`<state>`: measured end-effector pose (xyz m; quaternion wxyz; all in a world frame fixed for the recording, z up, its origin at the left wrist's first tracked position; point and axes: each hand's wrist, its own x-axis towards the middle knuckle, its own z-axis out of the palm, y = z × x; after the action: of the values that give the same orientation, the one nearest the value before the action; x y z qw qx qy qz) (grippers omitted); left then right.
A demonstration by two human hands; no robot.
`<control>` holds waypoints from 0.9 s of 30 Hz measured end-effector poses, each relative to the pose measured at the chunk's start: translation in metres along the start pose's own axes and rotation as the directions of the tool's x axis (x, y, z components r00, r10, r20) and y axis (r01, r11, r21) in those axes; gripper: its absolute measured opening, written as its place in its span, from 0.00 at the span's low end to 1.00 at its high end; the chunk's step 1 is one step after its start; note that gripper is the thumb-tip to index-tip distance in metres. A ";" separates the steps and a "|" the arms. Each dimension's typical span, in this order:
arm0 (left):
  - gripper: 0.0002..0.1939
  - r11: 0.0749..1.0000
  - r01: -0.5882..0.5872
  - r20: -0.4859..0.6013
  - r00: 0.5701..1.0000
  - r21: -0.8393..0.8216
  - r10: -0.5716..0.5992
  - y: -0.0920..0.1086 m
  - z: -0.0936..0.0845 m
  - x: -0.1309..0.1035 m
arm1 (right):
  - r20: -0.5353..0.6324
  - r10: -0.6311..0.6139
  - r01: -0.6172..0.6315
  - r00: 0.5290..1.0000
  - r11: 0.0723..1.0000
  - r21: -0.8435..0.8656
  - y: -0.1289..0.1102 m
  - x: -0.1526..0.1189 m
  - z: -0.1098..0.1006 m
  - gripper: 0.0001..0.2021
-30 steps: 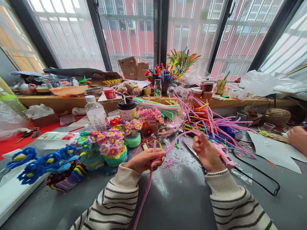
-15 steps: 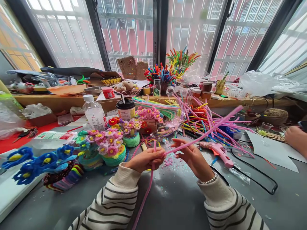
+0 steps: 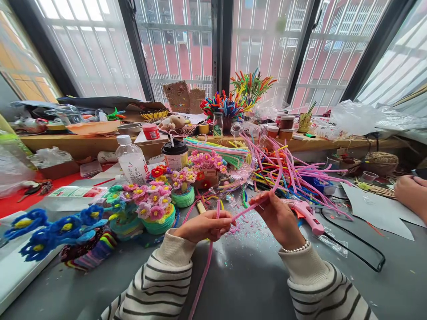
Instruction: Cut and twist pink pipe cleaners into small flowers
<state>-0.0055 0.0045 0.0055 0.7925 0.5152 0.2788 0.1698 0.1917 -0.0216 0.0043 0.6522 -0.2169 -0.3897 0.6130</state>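
Between my two hands runs a pink pipe cleaner (image 3: 247,210). My left hand (image 3: 208,225) pinches it where it crosses another pink length, whose short end sticks up above the fingers and whose long tail hangs down toward the table's front edge. My right hand (image 3: 278,218), with a beaded bracelet at its wrist, closes thumb and fingers on the pipe cleaner further right. Beyond that grip the free end bends upward over the loose pile. Pink glitter scraps lie on the grey table beneath my hands.
Pipe-cleaner flowers in pots (image 3: 156,209) and blue flowers (image 3: 66,224) stand at left, near a bottle (image 3: 131,160) and a lidded cup (image 3: 175,153). A pink glue gun (image 3: 308,218) with its black cord lies right, before a loose pipe-cleaner pile (image 3: 300,171). Another person's hand (image 3: 412,195) shows at far right.
My right hand has gone from loosely spread fingers to a grip on the pipe cleaner, slightly further right. The free end has swung from slanting rightward to pointing up.
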 end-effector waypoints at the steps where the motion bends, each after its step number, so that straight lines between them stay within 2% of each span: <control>1: 0.09 1.000 0.001 -0.013 1.000 0.024 -0.001 0.000 0.000 0.000 | -0.028 -0.003 0.004 1.000 0.999 0.036 -0.001 0.001 -0.002 0.10; 4: 0.10 0.998 -0.008 -0.044 0.999 0.070 0.011 0.000 -0.002 0.001 | -0.086 0.008 0.002 0.996 0.993 0.117 -0.005 0.003 -0.007 0.07; 8: 0.13 0.991 0.013 -0.067 0.998 0.133 -0.004 0.001 -0.002 0.002 | -0.128 -0.017 0.028 0.992 0.996 0.084 -0.007 0.002 -0.007 0.06; 12: 0.14 0.977 0.043 -0.107 0.994 0.210 -0.021 0.002 -0.001 0.003 | -0.168 -0.058 0.049 0.984 0.997 -0.058 -0.003 0.001 -0.007 0.08; 15: 0.15 0.967 0.017 -0.215 0.976 0.255 0.039 0.001 -0.002 0.005 | -0.192 -0.081 0.028 0.978 0.963 -0.267 0.003 0.002 -0.008 0.12; 17: 0.15 0.957 -0.010 -0.294 0.951 0.291 0.099 0.000 -0.003 0.008 | -0.192 -0.075 -0.013 0.979 0.908 -0.420 0.005 0.001 -0.008 0.15; 19: 0.15 0.943 -0.024 -0.339 0.930 0.331 0.143 -0.001 -0.004 0.009 | -0.171 -0.085 -0.031 0.982 0.813 -0.581 0.005 0.000 -0.008 0.15; 22: 0.14 0.939 -0.061 -0.401 0.893 0.340 0.203 0.001 -0.007 0.007 | -0.119 -0.223 0.034 0.967 0.582 -0.813 -0.001 -0.001 -0.010 0.13; 23: 0.14 0.941 -0.089 -0.431 0.872 0.325 0.231 0.002 -0.008 0.006 | -0.106 -0.265 0.050 0.958 0.520 -0.853 -0.003 -0.001 -0.010 0.13; 24: 0.14 0.945 -0.116 -0.452 0.855 0.307 0.252 0.004 -0.010 0.005 | -0.103 -0.287 0.056 0.952 0.496 -0.867 -0.005 -0.001 -0.011 0.13; 25: 0.14 0.947 -0.139 -0.476 0.838 0.289 0.268 0.005 -0.011 0.004 | -0.112 -0.287 0.055 0.951 0.514 -0.856 -0.007 -0.001 -0.012 0.13; 27: 0.14 0.950 -0.164 -0.484 0.829 0.265 0.279 0.005 -0.012 0.003 | -0.152 -0.242 0.038 0.958 0.635 -0.772 -0.009 -0.001 -0.012 0.14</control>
<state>-0.0103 0.0167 0.0059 0.6037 0.5613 0.4353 0.3619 0.2070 -0.0213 0.0033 0.5883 -0.5123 -0.5445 0.3082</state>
